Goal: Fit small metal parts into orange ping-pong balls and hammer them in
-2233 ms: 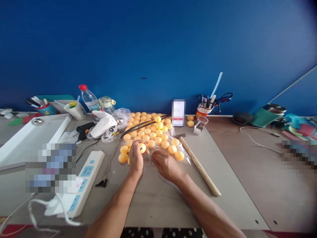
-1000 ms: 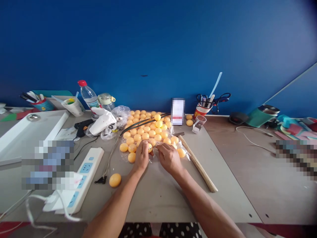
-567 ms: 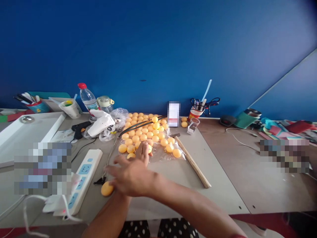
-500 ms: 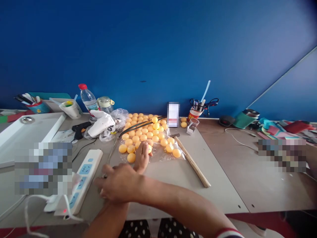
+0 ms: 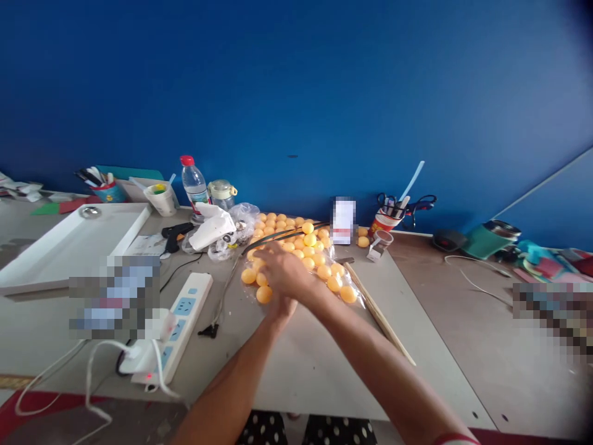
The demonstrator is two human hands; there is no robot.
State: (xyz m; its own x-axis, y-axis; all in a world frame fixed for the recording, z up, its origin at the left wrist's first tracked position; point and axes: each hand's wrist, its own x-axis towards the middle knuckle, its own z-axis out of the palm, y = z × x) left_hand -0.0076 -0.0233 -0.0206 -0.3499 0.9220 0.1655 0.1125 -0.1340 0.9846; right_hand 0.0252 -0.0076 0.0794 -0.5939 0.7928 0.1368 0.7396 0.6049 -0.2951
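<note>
Many orange balls, like table tennis balls, lie in and around a clear plastic bag point(image 5: 348, 294) at the middle of the table. My right hand point(image 5: 288, 271) reaches over the near left balls, its fingers smeared by motion. Beneath it, my left hand point(image 5: 285, 307) is mostly covered, so its fingers and anything in them cannot be made out. Dark cords point(image 5: 278, 235) run across the balls. A grey cable point(image 5: 225, 289) comes down from them to a black connector point(image 5: 209, 331) on the table. Beside the bag on the right lies a wooden-handled hammer point(image 5: 382, 318).
A white power strip point(image 5: 189, 318) with plugged-in cables lies at left, near a white tray point(image 5: 118, 225) and a black glue gun point(image 5: 173, 236). A water bottle point(image 5: 194, 185) stands behind. A phone point(image 5: 343, 219) and a red cup of tools point(image 5: 386, 222) stand at the back.
My right hand has moved from beside the power strip up and right onto the balls, now covering my left hand. The black connector has come into sight. The view has shifted left.
</note>
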